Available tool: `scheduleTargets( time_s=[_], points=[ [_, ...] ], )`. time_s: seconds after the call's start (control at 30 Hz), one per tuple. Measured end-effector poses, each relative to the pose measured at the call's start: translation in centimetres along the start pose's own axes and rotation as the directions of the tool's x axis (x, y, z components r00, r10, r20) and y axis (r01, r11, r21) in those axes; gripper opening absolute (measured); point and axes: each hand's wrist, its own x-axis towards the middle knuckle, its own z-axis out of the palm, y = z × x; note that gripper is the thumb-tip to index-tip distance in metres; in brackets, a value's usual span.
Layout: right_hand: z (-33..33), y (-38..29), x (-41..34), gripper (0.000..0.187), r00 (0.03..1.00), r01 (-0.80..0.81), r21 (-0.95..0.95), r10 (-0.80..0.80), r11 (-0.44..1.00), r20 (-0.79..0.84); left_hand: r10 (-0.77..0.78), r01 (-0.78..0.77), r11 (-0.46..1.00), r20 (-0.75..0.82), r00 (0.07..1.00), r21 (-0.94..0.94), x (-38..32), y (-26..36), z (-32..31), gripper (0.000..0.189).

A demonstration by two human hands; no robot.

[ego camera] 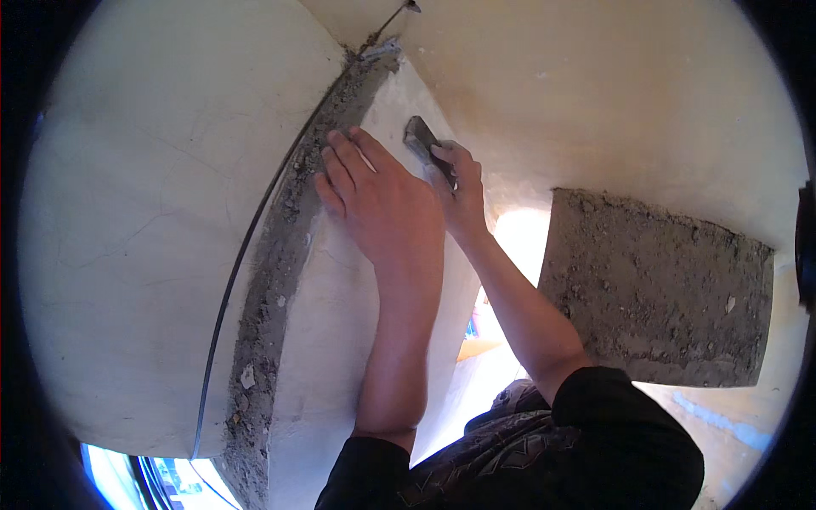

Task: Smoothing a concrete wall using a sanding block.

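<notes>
My left hand [382, 191] lies on a pale plastered surface, its fingertips reaching over a strip of rough grey mortar [290, 210]. The fingers are slightly spread and nothing shows in them, though the palm side is hidden. To its right, my right hand [460, 185] grips a flat tool that looks like a trowel or scraper [419, 137], its grey-smeared end pointing up and left. The tool is close to the pale plaster [408, 95]; whether it touches cannot be told. A dark cable [245, 239] runs along the left side of the mortar strip.
A wide patch of rough grey mortar [656, 293] covers part of the wall on the right. The cable rises to a small fixing [413, 6] at the top. Fine cracks mark the left wall [140, 223]. Bright openings show at lower left and behind my right arm.
</notes>
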Motion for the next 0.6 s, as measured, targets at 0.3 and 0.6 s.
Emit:
scheduleTargets(
  time_s=[0.3, 0.6],
  points=[
    [0.9, -2.0, 1.5, 0.032, 1.0, 0.018, 0.021, -0.018, 1.0, 0.025, -0.02, 0.019, 1.0, -0.031, 0.999, -0.013, 0.0, -0.6, -0.4, 0.051],
    [1.7, -5.0, 5.2, 0.033, 0.998, 0.058, -0.008, -0.058, 0.998, 0.022, -0.021, 0.021, 0.999, -0.004, 1.0, -0.028, 0.0, -0.2, -0.4, 0.055]
  ],
)
